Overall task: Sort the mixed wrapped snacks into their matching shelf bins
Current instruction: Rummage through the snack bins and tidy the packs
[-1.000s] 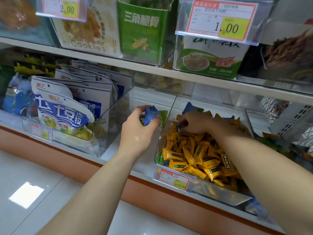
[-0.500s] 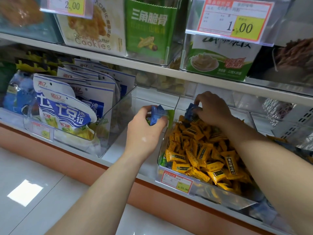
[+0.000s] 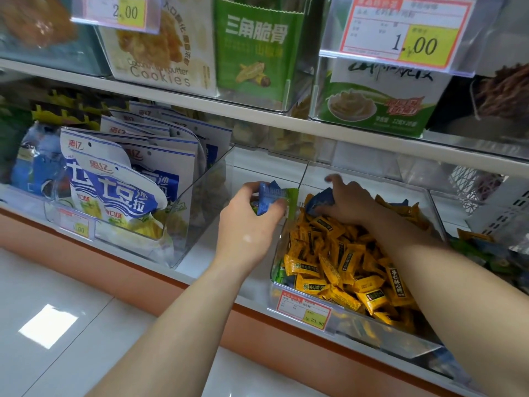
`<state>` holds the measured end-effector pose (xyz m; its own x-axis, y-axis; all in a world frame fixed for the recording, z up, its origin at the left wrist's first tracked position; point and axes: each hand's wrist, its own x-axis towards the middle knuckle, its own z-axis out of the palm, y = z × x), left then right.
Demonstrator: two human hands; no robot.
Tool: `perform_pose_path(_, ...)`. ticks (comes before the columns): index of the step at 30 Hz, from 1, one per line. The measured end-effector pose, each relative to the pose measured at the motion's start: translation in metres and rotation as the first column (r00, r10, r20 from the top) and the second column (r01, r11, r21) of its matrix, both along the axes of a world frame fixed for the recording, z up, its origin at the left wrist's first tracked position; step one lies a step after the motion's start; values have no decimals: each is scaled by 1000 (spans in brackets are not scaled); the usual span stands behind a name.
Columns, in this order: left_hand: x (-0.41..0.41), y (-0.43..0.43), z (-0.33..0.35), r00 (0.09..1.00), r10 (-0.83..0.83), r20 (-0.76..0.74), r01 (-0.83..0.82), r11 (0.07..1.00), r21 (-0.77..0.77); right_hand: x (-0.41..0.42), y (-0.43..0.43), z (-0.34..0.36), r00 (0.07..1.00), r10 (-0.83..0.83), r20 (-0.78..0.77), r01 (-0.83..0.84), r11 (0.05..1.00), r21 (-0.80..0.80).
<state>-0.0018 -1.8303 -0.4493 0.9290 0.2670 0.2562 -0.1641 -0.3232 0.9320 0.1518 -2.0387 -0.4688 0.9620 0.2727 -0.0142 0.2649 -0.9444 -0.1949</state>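
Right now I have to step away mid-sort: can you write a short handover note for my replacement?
Left hand holds small blue wrapped snacks and a green wrapped snack left of the bin.
Right hand pinches another blue wrapper at the back of the clear plastic bin of yellow wrapped snacks.
Done: a few strays pulled out.
Left: green wrappers at the bin's front left corner, then bin what is held.

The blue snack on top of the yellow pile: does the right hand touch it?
Touching. The head view shows the right hand with thumb and fingers closed on the blue snack, no gap.
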Motion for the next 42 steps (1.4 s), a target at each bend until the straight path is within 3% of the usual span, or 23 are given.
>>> perform_pose_path(3, -1, 0, 0, 1000, -7, -3, 7, 1000, 12, 5, -1, -2, 1000, 19, -6, -19, 997, -70)
perform_pose_path(7, 0, 1, 1, 1000, -3, -11, 3, 1000, 8, 4, -4, 3, 996, 68, -60, -61, 993, 102)
perform_pose_path(11, -2, 0, 6, 1000, 10, -13, -10, 1000, -3, -3, -5, 11, 993, 118, -7, -114, 971, 213)
perform_pose_path(18, -17, -2, 16, 999, 18, -29, -19, 1000, -14, -34, -20, 37, 994, 41, 104, -90, 848, 522)
perform_pose_path(21, -24, -4, 23, 999, 1, -32, -2, 1000, -25, -61, -33, 47, 995, -47, 92, -24, 756, 654)
perform_pose_path(27, -38, -51, 38, 986, -164, 0, 164, 986, -2, -152, -78, 50, 998, -66, 1, 35, 539, 842)
perform_pose_path(31, -49, -122, 36, 943, -334, 12, 331, 938, 105, -194, -132, 49, 951, -307, -35, 154, 374, 915)
perform_pose_path(36, -33, -206, 37, 941, -337, 33, 317, 910, 269, -205, -201, 44, 801, -589, 111, 220, 461, 859)
perform_pose_path(39, -14, -244, 33, 937, -349, 4, 314, 847, 430, -197, -230, 37, 771, -623, 130, 232, 465, 855)
perform_pose_path(42, 1, -265, 28, 923, -369, -110, 369, 767, 525, -188, -246, 30, 768, -627, 133, 326, 561, 760)
